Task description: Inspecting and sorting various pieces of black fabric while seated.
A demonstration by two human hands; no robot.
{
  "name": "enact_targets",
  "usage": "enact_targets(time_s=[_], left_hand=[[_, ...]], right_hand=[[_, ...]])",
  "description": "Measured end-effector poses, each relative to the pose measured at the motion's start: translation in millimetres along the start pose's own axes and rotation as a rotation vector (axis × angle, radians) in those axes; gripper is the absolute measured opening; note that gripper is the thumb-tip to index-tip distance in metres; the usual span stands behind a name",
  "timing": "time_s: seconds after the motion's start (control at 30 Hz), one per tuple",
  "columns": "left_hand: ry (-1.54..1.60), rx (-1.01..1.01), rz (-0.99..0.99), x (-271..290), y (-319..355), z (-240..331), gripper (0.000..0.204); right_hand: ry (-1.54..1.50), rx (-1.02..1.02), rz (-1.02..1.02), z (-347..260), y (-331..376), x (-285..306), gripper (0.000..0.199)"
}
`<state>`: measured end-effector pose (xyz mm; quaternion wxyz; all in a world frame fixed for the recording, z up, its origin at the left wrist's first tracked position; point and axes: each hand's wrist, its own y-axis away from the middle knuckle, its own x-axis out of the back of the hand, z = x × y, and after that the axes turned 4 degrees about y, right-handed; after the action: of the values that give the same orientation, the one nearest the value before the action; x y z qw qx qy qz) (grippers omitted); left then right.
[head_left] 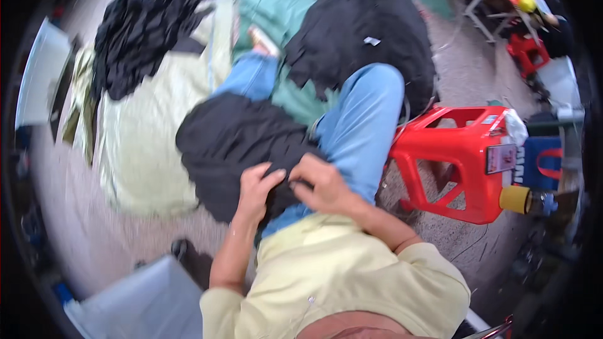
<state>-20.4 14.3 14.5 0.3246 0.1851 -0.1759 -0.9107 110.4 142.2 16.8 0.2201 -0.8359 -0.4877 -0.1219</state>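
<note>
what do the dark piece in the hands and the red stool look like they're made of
The dark piece looks like soft matte fabric: it folds and bunches where the left hand and right hand pinch it on the lap. The exact fibre cannot be told. The red stool looks like moulded plastic: glossy, one even colour, with open cut-outs in its sides.

fingertips: those of the left hand (pixel 256 189) and right hand (pixel 321 182) are buried in the black garment (pixel 235 144)
garment's lower edge: hidden behind both hands
whole view: motion-blurred
red stool (pixel 455 163): small items on it too blurred to identify
</note>
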Motion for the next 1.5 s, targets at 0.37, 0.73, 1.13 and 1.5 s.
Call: enact_targets(time_s=[0.37,0.73,1.13,1.5], left_hand=[[-0.272,-0.215,-0.078,9.0,2.1,-13.0,0.011],[-0.562,-0.432,-0.086,4.3,15.3,-7.2,0.021],[-0.32,-0.23,0.003,0.0,19.6,-15.9,0.009],[0.082,-0.111,0.086,-7.3,22.9,-26.6,0.006]], right_hand=[[0.094,0.004,0.017,1.9,2.3,-2.7,0.023],[0.076,-0.019,-0.038,10.4,7.7,-0.6,0.023],[0.024,-0.048,-0.052,11.9,1.9,1.2,0.024],[-0.711,-0.771,-0.156,24.3,6.8,-6.4,0.003]])
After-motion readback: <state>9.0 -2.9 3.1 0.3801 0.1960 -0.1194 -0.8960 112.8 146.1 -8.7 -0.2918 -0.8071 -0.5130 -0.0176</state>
